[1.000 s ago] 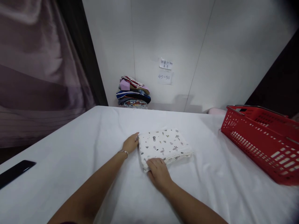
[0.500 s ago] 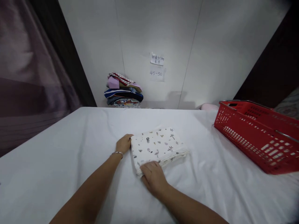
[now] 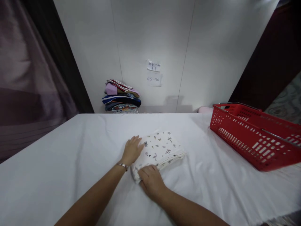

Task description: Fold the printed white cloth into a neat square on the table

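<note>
A folded white cloth [image 3: 162, 149] printed with small figures lies in the middle of the white-covered table [image 3: 70, 157]. My left hand [image 3: 132, 150] lies flat on the cloth's left part, fingers stretched out, a bracelet on the wrist. My right hand [image 3: 151, 180] rests at the cloth's near corner with its fingers laid against the edge; whether they pinch the cloth is hidden.
A red plastic basket [image 3: 254, 136] with metal handles stands at the table's right. A stack of folded coloured clothes [image 3: 121, 96] sits behind the far edge by the white wall, under two paper notes [image 3: 154, 73]. A dark curtain hangs at the left.
My left hand has slid from the cloth's left edge onto its top. The view has shifted right, so the dark phone at the left is out of sight.
</note>
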`<action>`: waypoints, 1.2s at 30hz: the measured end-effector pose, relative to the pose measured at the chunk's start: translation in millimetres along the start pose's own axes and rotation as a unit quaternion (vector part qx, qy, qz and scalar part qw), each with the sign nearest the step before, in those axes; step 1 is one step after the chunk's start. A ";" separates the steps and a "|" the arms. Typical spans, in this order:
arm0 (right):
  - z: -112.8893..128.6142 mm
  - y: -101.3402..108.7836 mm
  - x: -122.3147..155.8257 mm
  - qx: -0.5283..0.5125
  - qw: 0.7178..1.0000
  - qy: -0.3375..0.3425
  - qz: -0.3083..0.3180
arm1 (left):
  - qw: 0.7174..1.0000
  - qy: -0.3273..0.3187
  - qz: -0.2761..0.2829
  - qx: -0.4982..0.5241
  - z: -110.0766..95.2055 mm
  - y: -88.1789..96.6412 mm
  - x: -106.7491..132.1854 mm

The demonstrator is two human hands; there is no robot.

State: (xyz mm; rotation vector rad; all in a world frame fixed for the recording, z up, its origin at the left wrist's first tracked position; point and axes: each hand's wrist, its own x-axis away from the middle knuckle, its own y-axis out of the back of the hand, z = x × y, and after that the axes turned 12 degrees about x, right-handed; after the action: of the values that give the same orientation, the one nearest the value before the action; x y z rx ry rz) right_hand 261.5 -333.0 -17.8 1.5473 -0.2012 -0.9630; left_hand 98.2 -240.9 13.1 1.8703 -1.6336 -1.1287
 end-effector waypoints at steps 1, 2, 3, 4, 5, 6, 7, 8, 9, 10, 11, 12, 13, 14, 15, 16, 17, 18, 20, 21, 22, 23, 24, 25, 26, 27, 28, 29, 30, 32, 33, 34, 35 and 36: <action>0.3 -0.8 0.0 0.002 1.000 0.003 -0.002 | 1.000 -0.012 0.011 -0.018 -5.9 -8.8 5.7; 0.7 -1.6 0.4 0.004 1.000 0.006 -0.005 | 0.999 -0.013 0.024 -0.032 -9.4 -17.0 10.7; 1.0 -2.4 1.3 0.006 1.000 0.008 -0.007 | 0.998 -0.009 0.037 -0.042 -10.8 -24.0 14.7; 1.4 -3.0 2.8 0.007 1.000 0.011 -0.008 | 0.998 -0.004 0.047 -0.051 -10.5 -29.5 17.5; 1.6 -3.1 4.6 0.006 1.000 0.013 -0.007 | 0.997 0.000 0.054 -0.059 -9.1 -33.3 19.1; 1.5 -2.6 6.6 0.002 1.000 0.014 -0.004 | 0.996 0.002 0.058 -0.067 -7.1 -35.5 19.7; 1.0 -1.0 8.4 -0.006 1.000 0.015 0.002 | 0.995 0.001 0.060 -0.073 -5.1 -36.3 19.6; -0.1 1.6 9.6 -0.018 1.000 0.019 0.011 | 0.995 -0.001 0.061 -0.081 -3.4 -36.2 19.1; -2.0 5.5 9.7 -0.034 0.999 0.025 0.021 | 0.994 -0.002 0.063 -0.090 -2.4 -35.6 18.5; -5.1 10.4 8.3 -0.052 0.998 0.032 0.028 | 0.993 -0.001 0.067 -0.099 -1.9 -34.6 18.0; -9.4 16.2 5.0 -0.069 0.996 0.036 0.032 | 0.992 -0.002 0.070 -0.109 -2.0 -33.6 17.9; -15.0 22.4 -0.4 -0.083 0.995 0.039 0.030 | 0.990 -0.005 0.073 -0.121 -2.6 -32.7 18.0; -22.0 28.5 -7.8 -0.092 0.995 0.036 0.024 | 0.988 -0.011 0.076 -0.133 -3.4 -32.0 18.4; -30.3 33.9 -17.2 -0.094 0.995 0.028 0.018 | 0.986 -0.018 0.077 -0.144 -4.4 -31.6 19.1; -39.8 38.2 -28.0 -0.089 0.996 0.018 0.016 | 0.985 -0.026 0.075 -0.154 -5.4 -31.4 19.8; -50.3 40.8 -39.9 -0.077 0.997 0.007 0.022 | 0.984 -0.031 0.071 -0.162 -6.2 -31.5 20.6; -61.6 41.6 -52.1 -0.059 0.998 -0.010 0.030 | 0.983 -0.031 0.065 -0.168 -6.8 -31.8 21.2; -73.5 40.5 -64.0 -0.037 0.998 -0.032 0.042 | 0.983 -0.027 0.058 -0.171 -7.1 -32.4 21.6; -98.6 33.6 -83.7 0.007 0.994 -0.068 0.082 | 0.984 -0.023 0.047 -0.171 -6.5 -34.4 22.0; -111.5 28.5 -90.4 0.027 0.991 -0.079 0.106 | 0.984 -0.025 0.044 -0.170 -5.6 -35.5 22.0; -124.2 22.8 -94.6 0.047 0.986 -0.093 0.128 | 0.984 -0.028 0.041 -0.169 -4.5 -36.7 22.0; -136.3 16.9 -96.2 0.065 0.981 -0.107 0.151 | 0.985 -0.032 0.039 -0.168 -3.2 -37.8 22.0; -147.4 11.0 -95.5 0.081 0.974 -0.124 0.174 | 0.985 -0.034 0.038 -0.167 -1.9 -38.8 22.0; -157.1 5.3 -93.0 0.091 0.966 -0.140 0.196 | 0.985 -0.036 0.036 -0.167 -0.8 -39.5 22.0; -164.9 0.2 -89.4 0.098 0.961 -0.153 0.210 | 0.985 -0.035 0.036 -0.166 0.0 -39.9 22.0; -170.9 -4.4 -85.5 0.102 0.957 -0.162 0.219 | 0.985 -0.034 0.038 -0.166 0.5 -40.0 22.1; -174.9 -8.2 -81.8 0.105 0.956 -0.165 0.220 | 0.985 -0.033 0.040 -0.165 0.6 -39.8 22.2; -177.3 -11.2 -78.8 0.109 0.956 -0.165 0.216 | 0.985 -0.032 0.042 -0.165 0.5 -39.4 22.3; -178.4 -13.3 -76.9 0.113 0.957 -0.162 0.213 | 0.985 -0.031 0.043 -0.165 0.2 -39.0 22.4; -178.5 -14.9 -76.3 0.119 0.958 -0.157 0.209 | 0.985 -0.031 0.045 -0.165 -0.8 -37.9 22.5; -178.4 -14.6 -77.4 0.120 0.958 -0.155 0.210 | 0.985 -0.031 0.045 -0.165 -1.4 -37.5 22.5; -178.6 -13.8 -79.2 0.119 0.957 -0.153 0.215 | 0.985 -0.029 0.045 -0.164 -2.1 -37.2 22.4; -179.1 -12.6 -81.4 0.117 0.956 -0.152 0.224 | 0.985 -0.027 0.046 -0.163 -2.9 -37.1 22.3; -180.0 -11.4 -83.6 0.112 0.954 -0.152 0.233 | 0.985 -0.024 0.048 -0.161 -3.6 -37.0 22.3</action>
State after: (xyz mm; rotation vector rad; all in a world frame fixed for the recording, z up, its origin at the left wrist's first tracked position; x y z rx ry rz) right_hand 323.3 -144.4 -5.9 1.4526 -0.8801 -0.8102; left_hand 123.6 -254.4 -19.3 1.5537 -1.4474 -1.3171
